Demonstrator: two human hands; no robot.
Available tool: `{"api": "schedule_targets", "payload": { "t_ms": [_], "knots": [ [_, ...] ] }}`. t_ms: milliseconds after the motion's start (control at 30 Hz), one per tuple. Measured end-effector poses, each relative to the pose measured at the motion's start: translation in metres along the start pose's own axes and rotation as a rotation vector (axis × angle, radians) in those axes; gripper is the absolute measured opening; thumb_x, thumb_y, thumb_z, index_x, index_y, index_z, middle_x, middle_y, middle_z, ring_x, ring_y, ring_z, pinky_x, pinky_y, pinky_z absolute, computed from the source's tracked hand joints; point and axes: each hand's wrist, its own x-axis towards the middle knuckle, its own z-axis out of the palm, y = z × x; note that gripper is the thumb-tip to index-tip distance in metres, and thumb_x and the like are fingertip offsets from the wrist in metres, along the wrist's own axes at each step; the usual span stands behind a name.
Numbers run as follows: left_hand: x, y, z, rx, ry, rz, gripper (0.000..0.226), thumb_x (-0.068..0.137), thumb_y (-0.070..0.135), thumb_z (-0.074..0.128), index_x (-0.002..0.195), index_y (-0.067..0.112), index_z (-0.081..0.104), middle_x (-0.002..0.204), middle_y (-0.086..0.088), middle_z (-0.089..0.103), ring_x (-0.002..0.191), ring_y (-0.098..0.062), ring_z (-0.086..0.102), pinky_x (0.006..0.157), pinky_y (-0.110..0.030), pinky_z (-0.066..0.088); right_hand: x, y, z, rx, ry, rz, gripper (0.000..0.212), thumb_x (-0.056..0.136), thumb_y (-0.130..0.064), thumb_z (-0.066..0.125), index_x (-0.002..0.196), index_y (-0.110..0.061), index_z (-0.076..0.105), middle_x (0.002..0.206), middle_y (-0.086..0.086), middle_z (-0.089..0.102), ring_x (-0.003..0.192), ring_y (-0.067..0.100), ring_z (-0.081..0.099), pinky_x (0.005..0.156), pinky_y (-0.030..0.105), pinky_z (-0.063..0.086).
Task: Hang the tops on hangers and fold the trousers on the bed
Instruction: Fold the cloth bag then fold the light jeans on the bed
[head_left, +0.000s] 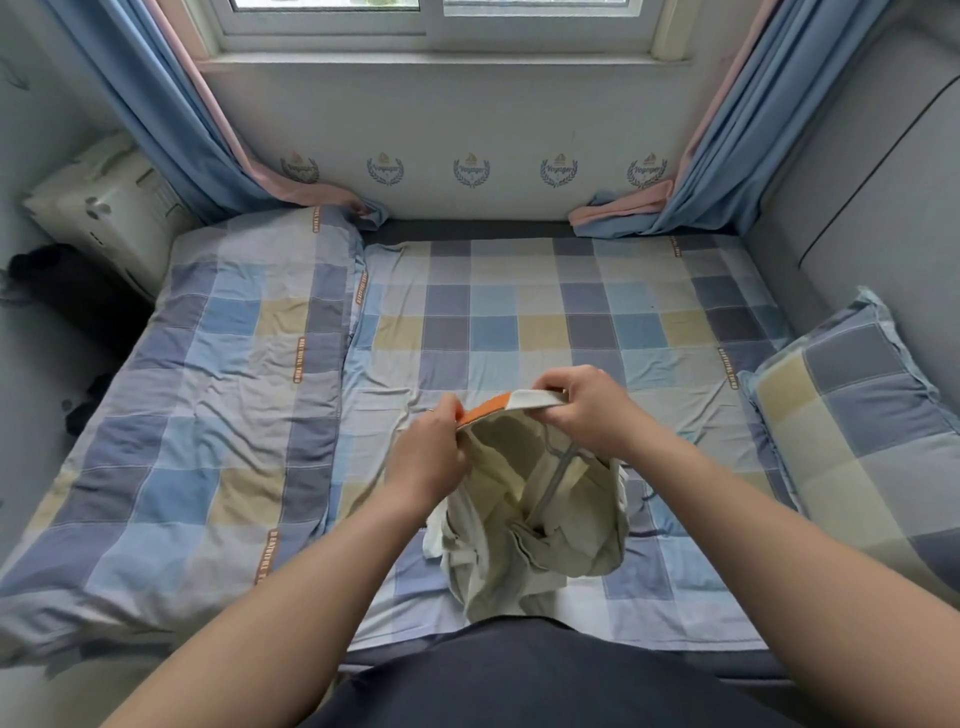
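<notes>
Checked bed (519, 322) beneath a window (436, 15), pillow (852, 415) at right. Cream trousers (524, 499), orange at the waistband (511, 402), hang above the near middle of the bed, legs crumpled onto it. Left hand (426, 457) and right hand (587, 410) each pinch the waistband, fingers curled over its edge. Fabric looks light, soft and limp; the best hold is probably at the waistband ends, so the legs drop straight.

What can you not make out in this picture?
Head view only.
Garment: lower end bunched and hidden by the person's dark top; type unclear.
Dark heap: at left edge, too shadowed to identify.
Window: cut off by top edge.
</notes>
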Motion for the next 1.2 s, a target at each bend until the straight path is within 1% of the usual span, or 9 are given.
{"api": "schedule_targets", "payload": {
  "t_ms": [100, 233, 433, 633, 833, 933, 1000, 1133, 1200],
  "knots": [
    [0.01, -0.013, -0.01, 0.028, 0.084, -0.019, 0.012, 0.095, 0.011, 0.053, 0.105, 0.012, 0.059, 0.096, -0.007, 0.06, 0.087, -0.03, 0.056, 0.067, -0.035, 0.039, 0.0, 0.024, 0.003, -0.291, -0.127, 0.071, 0.009, 0.09, -0.019, 0.069, 0.098, -0.016, 0.07, 0.098, 0.0, 0.068, 0.09, 0.022, 0.061, 0.081, 0.036, 0.052],
    [0.018, -0.017, -0.015, 0.061, 0.123, -0.017, 0.016, 0.089, 0.006, 0.053, 0.1, 0.012, 0.063, 0.101, -0.007, 0.058, 0.093, -0.032, 0.057, 0.068, -0.035, 0.042, 0.002, 0.049, 0.02, -0.518, -0.162, 0.209, 0.011, 0.087, -0.013, 0.061, 0.083, -0.023, 0.066, 0.088, 0.003, 0.068, 0.081, 0.028, 0.064, 0.072, 0.038, 0.057],
    [0.011, -0.064, -0.022, 0.164, 0.154, -0.246, 0.035, 0.083, -0.003, 0.05, 0.104, 0.018, 0.067, 0.113, -0.006, 0.063, 0.113, -0.035, 0.047, 0.077, -0.035, 0.039, -0.005, 0.081, 0.023, -0.602, 0.0, 0.326, 0.018, 0.087, -0.008, 0.049, 0.089, -0.022, 0.06, 0.098, 0.005, 0.067, 0.088, 0.033, 0.064, 0.065, 0.032, 0.042],
    [-0.007, -0.133, -0.035, 0.173, 0.282, -0.455, 0.03, 0.084, -0.003, 0.046, 0.091, 0.021, 0.063, 0.113, -0.015, 0.059, 0.109, -0.04, 0.047, 0.086, -0.041, 0.043, -0.022, 0.113, 0.016, -0.572, 0.085, 0.463, 0.023, 0.09, -0.007, 0.042, 0.095, -0.017, 0.062, 0.112, 0.012, 0.066, 0.101, 0.035, 0.062, 0.069, 0.034, 0.039],
    [-0.022, -0.17, -0.037, -0.034, 0.275, -0.742, 0.025, 0.084, 0.001, 0.056, 0.103, 0.016, 0.061, 0.114, -0.017, 0.059, 0.105, -0.04, 0.058, 0.089, -0.041, 0.047, -0.03, 0.131, 0.011, -0.45, 0.127, 0.616, 0.02, 0.085, -0.004, 0.043, 0.082, -0.014, 0.06, 0.104, 0.017, 0.067, 0.094, 0.038, 0.062, 0.07, 0.035, 0.043],
    [-0.025, -0.181, -0.029, -0.289, 0.2, -0.961, 0.019, 0.087, 0.001, 0.052, 0.099, 0.015, 0.058, 0.107, -0.019, 0.066, 0.084, -0.041, 0.069, 0.065, -0.043, 0.06, -0.031, 0.135, 0.013, -0.356, 0.134, 0.698, 0.019, 0.084, -0.004, 0.044, 0.077, -0.011, 0.06, 0.097, 0.016, 0.065, 0.094, 0.037, 0.062, 0.074, 0.035, 0.044],
    [-0.024, -0.181, -0.022, -0.555, 0.181, -1.073, 0.023, 0.093, -0.001, 0.047, 0.105, 0.012, 0.061, 0.113, -0.023, 0.065, 0.071, -0.04, 0.07, 0.045, -0.037, 0.055, -0.029, 0.139, 0.017, -0.229, 0.166, 0.741, 0.019, 0.083, -0.002, 0.045, 0.069, -0.009, 0.056, 0.09, 0.018, 0.065, 0.09, 0.039, 0.063, 0.072, 0.035, 0.045],
    [-0.019, -0.167, -0.024, -0.951, 0.148, -1.171, 0.027, 0.101, 0.002, 0.04, 0.103, 0.012, 0.065, 0.085, -0.014, 0.068, 0.042, -0.02, 0.065, 0.045, -0.026, 0.054, -0.022, 0.131, 0.025, 0.483, 0.327, 0.877, 0.037, 0.091, 0.006, 0.033, 0.084, -0.01, 0.066, 0.073, 0.016, 0.062, 0.053, 0.028, 0.061, 0.043, 0.022, 0.045],
    [-0.014, -0.158, -0.031, -1.089, 0.106, -1.181, 0.025, 0.102, 0.005, 0.041, 0.091, 0.009, 0.062, 0.063, -0.011, 0.069, 0.038, -0.014, 0.064, 0.047, -0.022, 0.054, -0.018, 0.123, 0.021, 0.796, 0.361, 0.88, 0.039, 0.095, 0.007, 0.031, 0.089, -0.01, 0.065, 0.076, 0.017, 0.064, 0.059, 0.028, 0.06, 0.039, 0.024, 0.051]
  ]
}}
